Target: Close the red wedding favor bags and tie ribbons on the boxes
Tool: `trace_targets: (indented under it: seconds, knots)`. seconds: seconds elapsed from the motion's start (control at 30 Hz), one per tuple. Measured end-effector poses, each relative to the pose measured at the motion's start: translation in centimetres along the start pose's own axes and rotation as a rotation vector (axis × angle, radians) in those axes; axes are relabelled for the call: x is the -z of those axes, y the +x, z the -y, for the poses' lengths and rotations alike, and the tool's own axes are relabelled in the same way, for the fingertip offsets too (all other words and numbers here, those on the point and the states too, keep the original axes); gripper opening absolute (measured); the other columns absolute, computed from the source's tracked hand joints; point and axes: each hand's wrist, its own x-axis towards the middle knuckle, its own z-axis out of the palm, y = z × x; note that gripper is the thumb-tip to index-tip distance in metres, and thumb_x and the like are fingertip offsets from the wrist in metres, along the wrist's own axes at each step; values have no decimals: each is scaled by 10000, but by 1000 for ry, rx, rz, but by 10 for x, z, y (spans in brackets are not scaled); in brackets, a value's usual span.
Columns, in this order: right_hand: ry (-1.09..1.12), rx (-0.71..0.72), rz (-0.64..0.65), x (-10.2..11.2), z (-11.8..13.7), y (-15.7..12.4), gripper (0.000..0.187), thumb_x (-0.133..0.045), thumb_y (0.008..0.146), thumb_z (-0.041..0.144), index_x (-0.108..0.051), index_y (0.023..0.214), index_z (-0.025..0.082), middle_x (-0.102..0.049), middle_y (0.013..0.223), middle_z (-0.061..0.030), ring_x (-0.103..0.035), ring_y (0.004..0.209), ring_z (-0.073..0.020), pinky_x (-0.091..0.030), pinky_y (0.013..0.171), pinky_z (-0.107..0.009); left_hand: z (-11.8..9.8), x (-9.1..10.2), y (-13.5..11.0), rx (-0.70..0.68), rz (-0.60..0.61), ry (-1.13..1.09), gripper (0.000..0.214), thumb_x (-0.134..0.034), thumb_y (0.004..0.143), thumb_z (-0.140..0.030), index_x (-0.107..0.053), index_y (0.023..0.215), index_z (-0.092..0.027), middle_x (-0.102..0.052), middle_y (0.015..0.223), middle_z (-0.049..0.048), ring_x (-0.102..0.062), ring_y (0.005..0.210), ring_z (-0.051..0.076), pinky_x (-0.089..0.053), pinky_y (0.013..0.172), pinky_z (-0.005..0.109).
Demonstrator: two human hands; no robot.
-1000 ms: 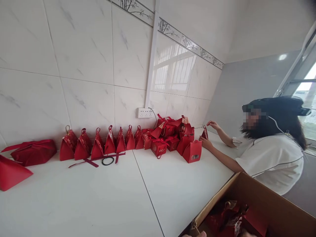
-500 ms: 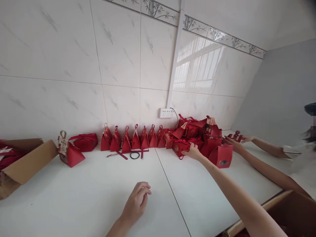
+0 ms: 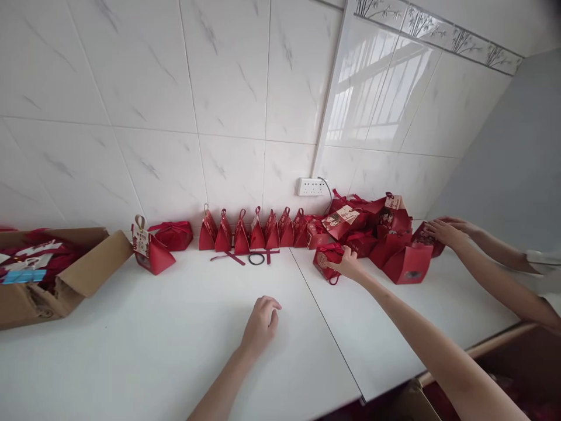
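gripping the ribboned red box (image 3: pixel 322 263) on the tabletop (image 3: pixel 175 351), at two o'clock from your empty, loosely curled left hand (image 3: pixel 259 328), your right hand (image 3: pixel 350 268) seems at the grasping step; next likely calls for steady, gentle pressure.

White marble-patterned wall tiles (image 3: pixel 144 64) with a bamboo-print border (image 3: pixel 456 41) back a white table (image 3: pixel 166 351). A power socket (image 3: pixel 312 187) sits below vertical trunking (image 3: pixel 332 88). A glossy reflection (image 3: pixel 381 99) seems to show a barred window. Right, a grey wall (image 3: pixel 526 134).
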Motion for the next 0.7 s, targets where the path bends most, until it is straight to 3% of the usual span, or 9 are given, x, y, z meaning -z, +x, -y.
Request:
trace_targets:
  seconds: [0.13, 0.23, 0.33, 0.43, 0.5, 0.6, 0.7]
  knots:
    - [46, 111, 130, 12, 23, -57, 956, -711, 660, 483, -240, 1388, 82, -442, 1268, -234, -510, 1184, -331, -443, 939, -394, -5, -6, -1, 60, 10, -93, 188, -475, 813, -250, -558, 977, -207, -582, 1041, 80, -546, 1040, 234, -446, 931, 445]
    - [87, 196, 193, 14, 46, -105, 978, -736, 646, 459, -216, 1407, 131, -424, 1294, -215, -543, 1135, -309, -455, 933, -406, -17, -5, -3, 140, -22, -162, 401, -509, 827, -355, -451, 1181, -177, -492, 1251, 140, -465, 1209, 267, -400, 996, 470]
    - [155, 285, 191, 11, 66, -150, 1007, -762, 626, 458, -205, 1405, 148, -420, 1281, -223, -538, 1135, -346, -463, 916, -470, -33, 5, -9, 219, -58, -232, 565, -468, 859, -461, -323, 1308, -150, -362, 1406, 186, -384, 1308, 276, -393, 1016, 448]
    - [207, 346, 199, 8, 82, -192, 1065, -776, 607, 529, -196, 1407, 133, -427, 1266, -245, -514, 1155, -400, -440, 923, -545, -46, 23, -22, 265, -54, -296, 487, -366, 909, -490, -392, 1262, -156, -498, 1316, 152, -505, 1212, 235, -450, 959, 378]
    - [237, 360, 294, 9, 88, -216, 1060, -751, 614, 602, -212, 1407, 150, -424, 1292, -242, -498, 1178, -406, -437, 929, -546, -49, 37, -34, 299, -49, -304, 427, -387, 905, -484, -492, 1161, -158, -602, 1172, 125, -598, 1066, 224, -487, 882, 353]
    - [350, 310, 477, 14, 91, -241, 896, -620, 718, 676, -261, 1386, 198, -498, 1258, -186, -567, 1104, -331, -474, 889, -475, -50, 55, -51, 341, -82, -265, 333, -484, 871, -439, -569, 1045, -168, -626, 1112, 112, -621, 980, 225, -486, 846, 354]
    - [459, 200, 578, 18, 89, -249, 685, -432, 820, 707, -397, 1273, 194, -629, 948, -83, -642, 800, -227, -506, 746, -392, -52, 70, -62, 327, -119, -217, 251, -485, 879, -399, -593, 968, -190, -619, 1112, 87, -584, 1051, 216, -444, 920, 350]
